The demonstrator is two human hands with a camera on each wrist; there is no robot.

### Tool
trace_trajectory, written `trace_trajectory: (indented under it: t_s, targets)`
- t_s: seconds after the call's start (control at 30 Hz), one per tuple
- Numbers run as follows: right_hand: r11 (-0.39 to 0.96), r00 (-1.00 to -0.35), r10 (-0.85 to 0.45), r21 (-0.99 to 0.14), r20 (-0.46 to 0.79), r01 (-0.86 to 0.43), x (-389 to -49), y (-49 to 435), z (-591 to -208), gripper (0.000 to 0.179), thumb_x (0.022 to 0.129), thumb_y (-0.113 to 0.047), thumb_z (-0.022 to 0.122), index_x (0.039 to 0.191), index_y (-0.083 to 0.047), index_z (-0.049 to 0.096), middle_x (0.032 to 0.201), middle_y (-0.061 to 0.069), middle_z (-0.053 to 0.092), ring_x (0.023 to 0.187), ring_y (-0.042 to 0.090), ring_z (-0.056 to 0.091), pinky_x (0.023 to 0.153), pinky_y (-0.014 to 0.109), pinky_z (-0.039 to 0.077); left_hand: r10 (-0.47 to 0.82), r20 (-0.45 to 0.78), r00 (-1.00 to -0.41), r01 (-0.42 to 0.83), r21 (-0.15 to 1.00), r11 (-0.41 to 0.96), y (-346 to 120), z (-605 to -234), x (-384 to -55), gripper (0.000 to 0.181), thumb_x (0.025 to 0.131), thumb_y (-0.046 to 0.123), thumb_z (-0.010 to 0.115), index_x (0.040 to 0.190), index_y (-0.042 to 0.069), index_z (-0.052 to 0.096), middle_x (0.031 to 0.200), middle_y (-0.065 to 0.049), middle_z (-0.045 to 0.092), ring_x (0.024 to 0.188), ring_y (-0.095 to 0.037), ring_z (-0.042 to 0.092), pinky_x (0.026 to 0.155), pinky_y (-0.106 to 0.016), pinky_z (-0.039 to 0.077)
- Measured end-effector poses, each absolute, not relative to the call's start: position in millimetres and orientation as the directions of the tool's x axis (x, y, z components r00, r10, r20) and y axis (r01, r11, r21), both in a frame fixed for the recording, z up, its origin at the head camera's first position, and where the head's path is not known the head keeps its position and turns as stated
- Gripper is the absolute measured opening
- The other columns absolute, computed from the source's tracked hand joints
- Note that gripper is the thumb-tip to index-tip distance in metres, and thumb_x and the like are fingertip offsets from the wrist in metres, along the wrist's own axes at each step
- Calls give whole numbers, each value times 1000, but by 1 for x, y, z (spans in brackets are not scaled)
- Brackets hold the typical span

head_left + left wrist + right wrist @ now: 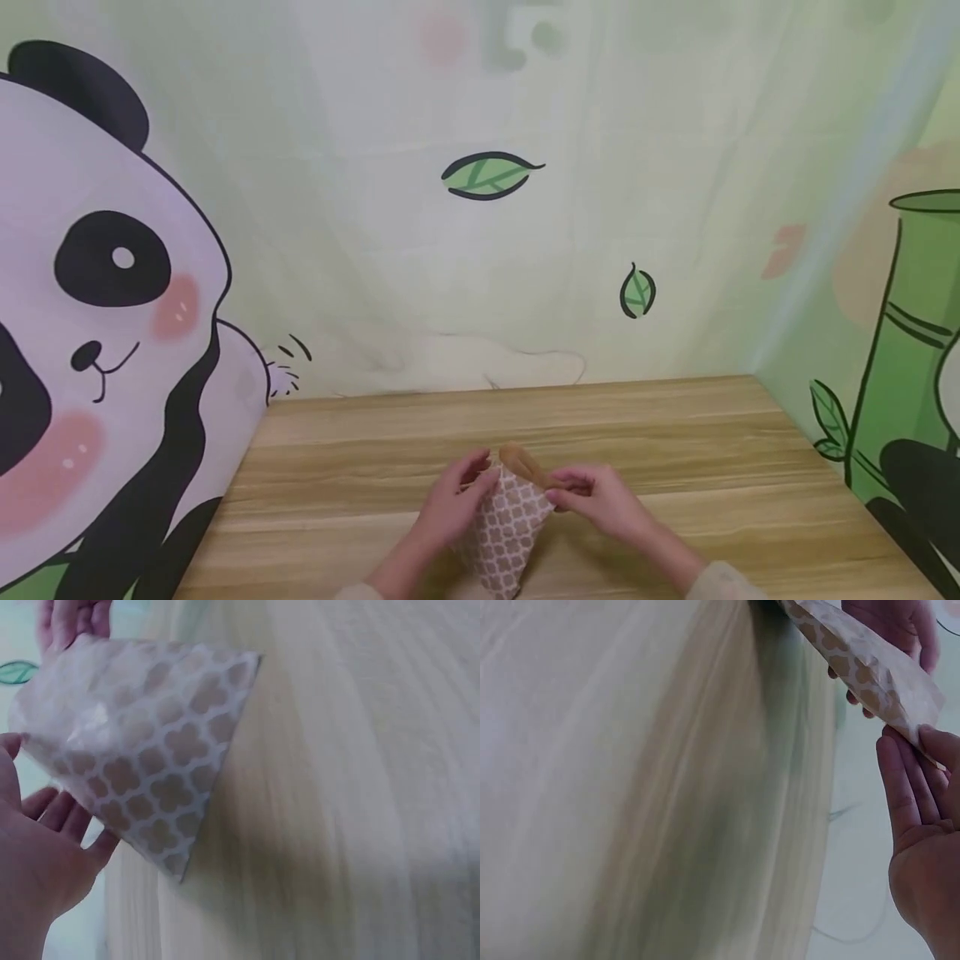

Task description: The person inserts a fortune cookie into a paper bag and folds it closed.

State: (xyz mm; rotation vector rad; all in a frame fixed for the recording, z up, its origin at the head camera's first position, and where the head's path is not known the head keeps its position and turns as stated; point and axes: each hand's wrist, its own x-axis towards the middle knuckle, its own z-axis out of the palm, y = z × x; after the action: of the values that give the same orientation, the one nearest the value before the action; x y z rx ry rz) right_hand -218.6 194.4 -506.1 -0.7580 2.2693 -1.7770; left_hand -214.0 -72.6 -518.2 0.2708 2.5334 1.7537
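A patterned paper bag [512, 525], tan with a white lattice print, tapers downward in the head view. Its mouth is spread at the top and shows plain brown paper inside. My left hand [450, 504] holds the bag's left side near the mouth. In the left wrist view, that hand's fingers [64, 817] go behind the bag [161, 750], partly hidden. My right hand [603, 500] pinches the right rim. The right wrist view has its thumb and fingers [900, 776] on either side of the paper edge. What the bag holds, if anything, cannot be seen.
The bag is over a wood-grain table [360, 467]. A pale green printed backdrop [375, 250] rises behind the table's far edge. Printed panels with a panda [112, 333] and green bamboo [885, 383] stand along the left and right sides.
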Motion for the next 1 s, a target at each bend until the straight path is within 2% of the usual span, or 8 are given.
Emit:
trace_trajectory:
  t_s: [0.17,0.27,0.4,0.53,0.7,0.83,1.0]
  targets:
    - [181,-848,-507,-943,154,-280,-221,195,-501,26,99,2,70,121,17,68,106,27,76,92,13,78,84,33,66,159,-34,-987,10,964,267,-75,-514,-218,48,105,38,68,139,4,66,127,-9,71,120,-28,65,108,-52,53]
    - [199,-856,-495,-940,149,-278,-223,196,-498,28,99,1,71,122,18,67,107,27,76,92,16,78,85,33,66,132,-47,-990,-19,978,207,-75,-514,-218,42,102,32,74,129,-1,68,116,-8,71,107,-22,65,95,-38,58]
    - [210,-883,-450,-945,134,-250,-224,199,-499,37,99,-3,73,128,18,63,109,27,76,94,17,78,86,30,65,90,-77,-993,-67,992,110,-71,-515,-216,34,100,25,76,119,-1,69,105,-6,70,94,-16,63,80,-25,57]
    - [145,-901,-419,-972,111,-187,-222,202,-507,40,99,-5,74,129,18,62,112,29,75,94,15,78,88,32,65,44,-91,-995,-89,995,45,-66,-515,-215,28,99,20,76,116,0,69,102,-4,69,92,-16,60,77,-24,54]
    - [50,-904,-406,-984,136,-170,-218,201,-519,30,99,-1,73,118,21,65,109,33,74,93,14,78,88,37,65,5,-123,-992,-123,992,-2,-59,-514,-214,24,99,19,74,115,3,68,104,-3,65,95,-18,57,80,-28,51]
    - [53,-917,-370,-983,146,-178,-218,197,-522,29,99,0,71,117,21,64,109,35,73,91,12,78,87,41,65,-12,-126,-992,-126,992,-31,-54,-516,-213,27,98,20,76,116,3,68,104,-2,65,95,-17,58,81,-28,51]
    - [72,-928,-340,-980,153,-187,-218,196,-520,27,101,1,68,118,22,64,110,37,72,89,11,78,85,38,66,-5,-122,-993,-121,992,-41,-52,-518,-212,29,96,19,80,115,0,70,103,-2,66,95,-16,59,82,-26,52]
